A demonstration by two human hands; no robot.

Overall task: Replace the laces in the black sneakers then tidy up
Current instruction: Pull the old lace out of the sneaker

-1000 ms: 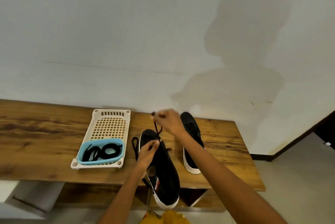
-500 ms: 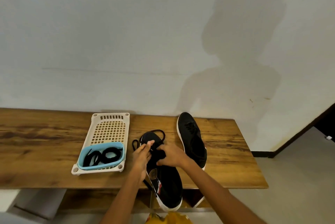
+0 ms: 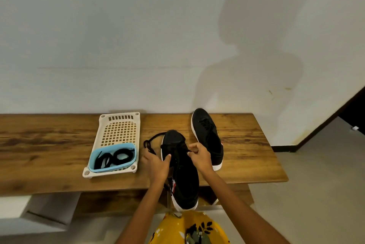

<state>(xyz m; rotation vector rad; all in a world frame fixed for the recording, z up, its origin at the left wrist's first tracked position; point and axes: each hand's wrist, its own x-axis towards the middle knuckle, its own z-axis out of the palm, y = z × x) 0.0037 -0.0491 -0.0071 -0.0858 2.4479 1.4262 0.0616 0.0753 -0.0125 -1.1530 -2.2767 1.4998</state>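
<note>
On the bench (image 3: 246, 157) we have brought the near sneaker (image 3: 182, 172) closer, our left hand (image 3: 157, 165) gripping its side and our right hand (image 3: 198, 156), lowered from its pull, pinching the lace (image 3: 151, 142) at the eyelets, so threading continues.

Both forearms reach forward from the bottom edge, converging. The left hand (image 3: 156, 165) lies palm down with the thumb spread toward the right, fingers gripping a sneaker's side. The right hand (image 3: 198, 156) is curled, thumb and forefinger pinched together on a lace
</note>
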